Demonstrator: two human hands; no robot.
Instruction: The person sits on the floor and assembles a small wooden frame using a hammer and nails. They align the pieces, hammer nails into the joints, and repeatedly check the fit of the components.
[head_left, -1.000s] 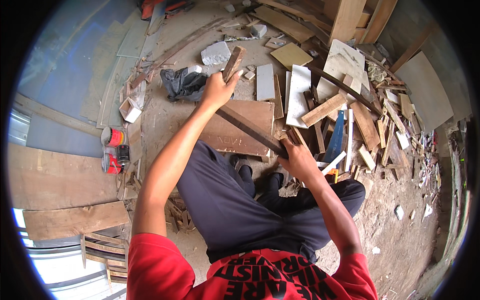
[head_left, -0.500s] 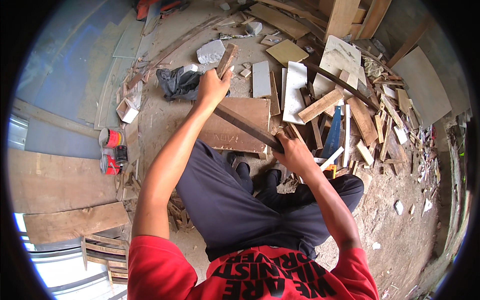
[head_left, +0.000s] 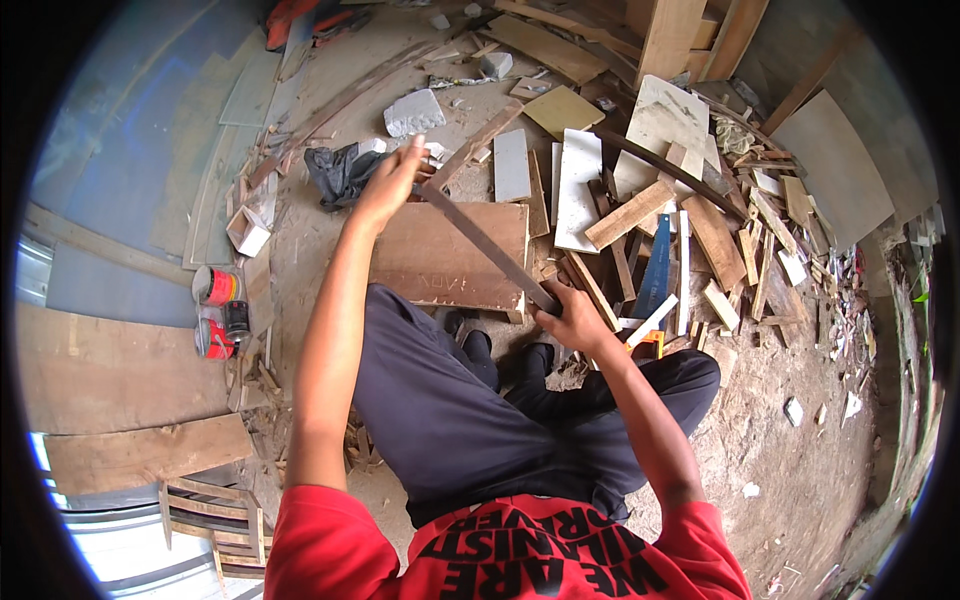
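Observation:
Two narrow brown strips meet at an angle, forming what looks like an L-shaped wooden piece (head_left: 485, 245). It is held above a low brown wooden board (head_left: 450, 262) in front of my legs. My left hand (head_left: 393, 185) grips it near the corner, its fingers partly hidden behind the wood. The lighter arm of the piece points away to the far right. Closed around the near end of the darker arm is my right hand (head_left: 575, 315). A saw with a blue blade (head_left: 657, 265) and orange handle lies to the right of that hand.
Wood offcuts (head_left: 630, 215) and white boards (head_left: 578, 190) are heaped at the right. Beyond my left hand are a black plastic bag (head_left: 340, 175) and a pale block (head_left: 413, 113). Several cans (head_left: 215, 287) stand at the left, near leaning sheets (head_left: 120, 370).
The wooden piece has turned, so its lighter arm now shows at full length pointing far right. My left hand has shifted slightly left and lower, near the corner; my right hand moved slightly.

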